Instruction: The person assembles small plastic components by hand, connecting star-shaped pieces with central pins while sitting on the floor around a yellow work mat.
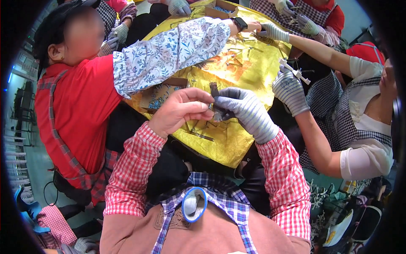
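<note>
My right hand (pixel 245 109), in a grey striped knit glove, grips a dark flat strip (pixel 214 89) that stands nearly upright over the yellow cloth. A lighter, shiny end of it shows below the fingers. My left hand (pixel 184 108) is bare and closed in a pinch beside the strip's left edge, with its fingertips at or very near it. Whatever lies between those fingertips is too small to make out. Just beyond my left hand, an open cardboard box (pixel 182 81) holds many small blue and silvery pieces. More dark strips (pixel 202 135) lie on the cloth below my hands.
The yellow cloth (pixel 253 95) covers the work surface. A co-worker's patterned sleeve (pixel 173 53) reaches across from the left. At the right, another person's gloved hand (pixel 289 89) holds a white part (pixel 294 72). A second small-parts box (pixel 221 9) stands at the far end.
</note>
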{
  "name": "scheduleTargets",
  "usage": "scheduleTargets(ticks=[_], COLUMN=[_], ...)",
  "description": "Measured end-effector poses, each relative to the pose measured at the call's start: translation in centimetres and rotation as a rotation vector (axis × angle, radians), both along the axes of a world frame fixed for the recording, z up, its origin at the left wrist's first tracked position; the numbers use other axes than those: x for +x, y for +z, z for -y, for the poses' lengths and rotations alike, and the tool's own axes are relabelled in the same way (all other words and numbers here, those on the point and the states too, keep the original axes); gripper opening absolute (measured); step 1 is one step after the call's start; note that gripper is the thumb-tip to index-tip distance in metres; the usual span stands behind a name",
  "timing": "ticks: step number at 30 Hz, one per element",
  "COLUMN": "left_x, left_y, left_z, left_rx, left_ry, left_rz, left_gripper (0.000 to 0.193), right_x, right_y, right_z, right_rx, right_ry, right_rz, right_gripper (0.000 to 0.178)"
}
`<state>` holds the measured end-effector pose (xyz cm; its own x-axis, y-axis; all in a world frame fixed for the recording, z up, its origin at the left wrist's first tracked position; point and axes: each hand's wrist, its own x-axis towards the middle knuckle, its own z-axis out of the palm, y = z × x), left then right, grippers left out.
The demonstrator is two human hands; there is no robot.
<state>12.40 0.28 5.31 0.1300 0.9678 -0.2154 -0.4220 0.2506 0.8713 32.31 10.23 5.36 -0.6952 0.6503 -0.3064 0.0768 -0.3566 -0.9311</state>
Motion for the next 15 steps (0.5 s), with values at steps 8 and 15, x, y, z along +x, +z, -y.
scheduleTargets(ticks=[8,15], left_x=[1.9,3.7], left_y=[-0.6,-1.9], left_z=[-0.5,-1.0], left_rx=[0.177,0.374], left_ry=[0.054,0.241], left_rz=[-0.132,-0.217], left_gripper=[0.027,0.019], right_x=[0.0,1.7], right_y=[0.6,-3.3], right_z=[1.8,-0.8], right_rx=[0.065,0.154], right_ry=[-0.114,-0.059], right_rz=[-0.007,-0.113], right_gripper=[0.025,0.022])
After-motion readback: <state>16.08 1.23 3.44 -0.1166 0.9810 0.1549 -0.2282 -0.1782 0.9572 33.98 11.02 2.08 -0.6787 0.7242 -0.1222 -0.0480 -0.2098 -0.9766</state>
